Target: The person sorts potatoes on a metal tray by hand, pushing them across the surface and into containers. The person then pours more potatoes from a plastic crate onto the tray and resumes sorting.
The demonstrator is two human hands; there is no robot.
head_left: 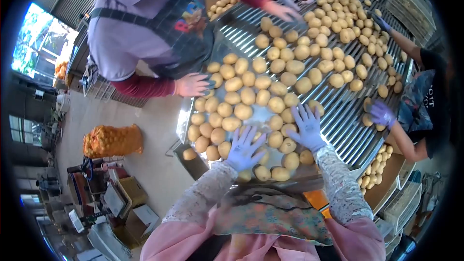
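Many potatoes (243, 111) lie on a metal sorting table (263, 116), spread over its smooth end and the rollers. My left hand (245, 149), in a pale purple glove, rests with fingers spread on potatoes near the table's front edge. To its right, my right hand (308, 128), gloved alike, also has its fingers apart and lies over potatoes beside the rollers. Neither hand is closed round a potato. Patterned sleeves (338, 179) cover my forearms.
Across on the left, a person in an apron (179, 24) has both hands at the potatoes. Another gloved person (418, 96) works at the right, a third at the far end. A filled mesh sack (113, 141) stands on the floor; crates (403, 208) are at right.
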